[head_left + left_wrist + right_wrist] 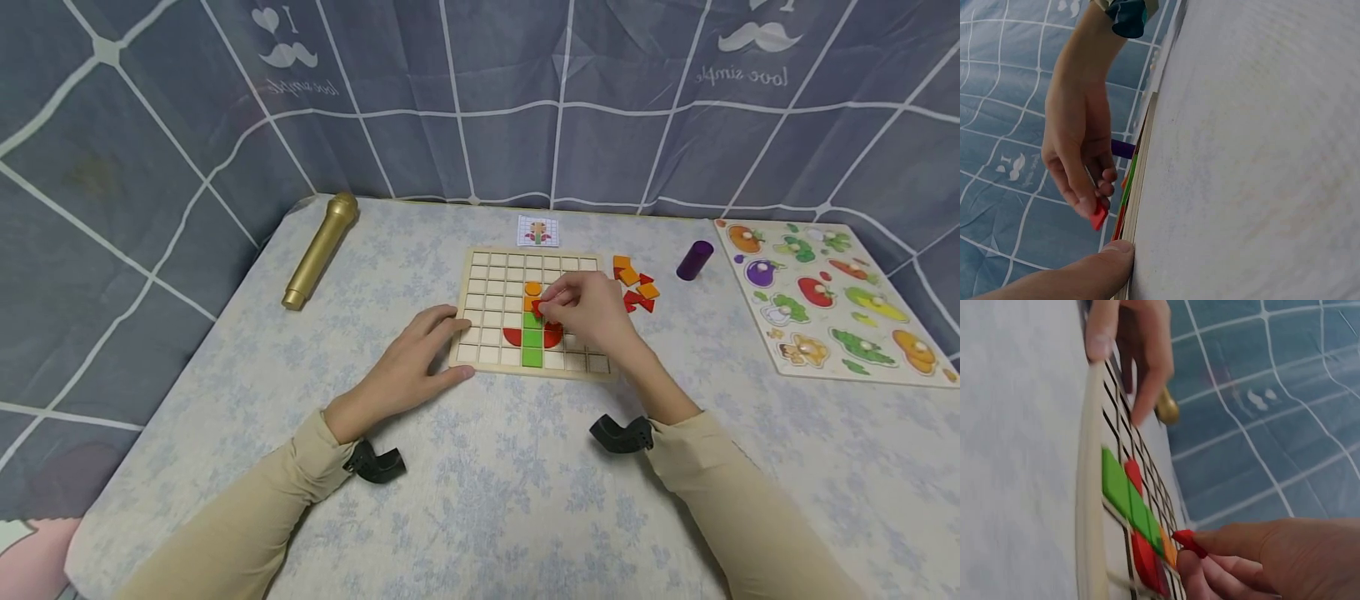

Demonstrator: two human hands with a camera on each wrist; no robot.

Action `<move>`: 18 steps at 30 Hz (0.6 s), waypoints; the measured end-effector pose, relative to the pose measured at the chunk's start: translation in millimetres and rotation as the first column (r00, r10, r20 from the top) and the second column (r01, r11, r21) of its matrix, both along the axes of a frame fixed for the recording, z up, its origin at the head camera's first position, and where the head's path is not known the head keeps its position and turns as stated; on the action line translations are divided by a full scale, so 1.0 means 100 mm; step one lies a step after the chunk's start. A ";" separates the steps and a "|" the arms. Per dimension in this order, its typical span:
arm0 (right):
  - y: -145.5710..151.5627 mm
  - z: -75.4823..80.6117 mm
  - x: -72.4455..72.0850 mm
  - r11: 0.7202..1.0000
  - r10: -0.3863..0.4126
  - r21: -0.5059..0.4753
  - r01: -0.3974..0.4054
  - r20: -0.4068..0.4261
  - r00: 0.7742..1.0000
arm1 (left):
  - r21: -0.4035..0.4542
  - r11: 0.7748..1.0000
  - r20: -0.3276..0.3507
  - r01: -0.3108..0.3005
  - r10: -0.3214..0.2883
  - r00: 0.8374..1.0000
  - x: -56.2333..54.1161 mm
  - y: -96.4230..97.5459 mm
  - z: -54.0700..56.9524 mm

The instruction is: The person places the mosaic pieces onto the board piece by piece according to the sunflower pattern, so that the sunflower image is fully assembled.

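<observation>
A wooden grid board (480, 358) lies on the table with colored pieces set in its squares. A column of green squares (532, 339) runs up from its near edge, with a red piece (512, 336) on the left and another on the right. Above the green are orange pieces, the top one a round orange piece (533, 288). My right hand (592, 308) pinches a small red piece (1190, 542) between thumb and fingertips, just over the board. With fingers spread, my left hand (408, 358) rests on the board's left edge, thumb at the near corner.
Loose red and orange pieces (628, 273) lie right of the board. Behind it is a small pattern card (537, 232). A gold microphone (321, 252) lies at the left, a purple cylinder (694, 260) at the right, beside a vegetable puzzle board (832, 312). A grey curtain (510, 158) hangs behind.
</observation>
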State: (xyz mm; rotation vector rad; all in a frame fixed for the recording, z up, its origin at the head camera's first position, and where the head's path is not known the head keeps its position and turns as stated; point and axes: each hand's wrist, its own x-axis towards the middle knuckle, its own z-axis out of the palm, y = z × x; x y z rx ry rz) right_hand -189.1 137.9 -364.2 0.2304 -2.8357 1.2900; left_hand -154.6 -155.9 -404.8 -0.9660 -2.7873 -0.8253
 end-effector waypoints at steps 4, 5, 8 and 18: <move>-0.18 -0.03 0.00 1.000 0.007 -0.006 -0.007 -0.006 1.000 | 0.002 1.000 -0.006 0.008 -0.008 1.000 0.00 0.00 0.00; -0.22 -0.04 0.01 1.000 0.008 -0.012 -0.008 -0.010 1.000 | 0.003 1.000 -0.006 0.009 -0.009 1.000 0.00 -0.01 0.00; -0.32 -0.08 0.02 0.999 0.000 -0.038 -0.001 -0.038 0.999 | 0.003 1.000 -0.001 0.007 -0.007 1.000 0.00 -0.01 0.00; -0.41 -0.07 0.08 1.000 -0.009 0.028 0.012 -0.115 0.993 | 0.007 1.000 -0.021 0.010 -0.010 1.000 0.00 -0.01 0.00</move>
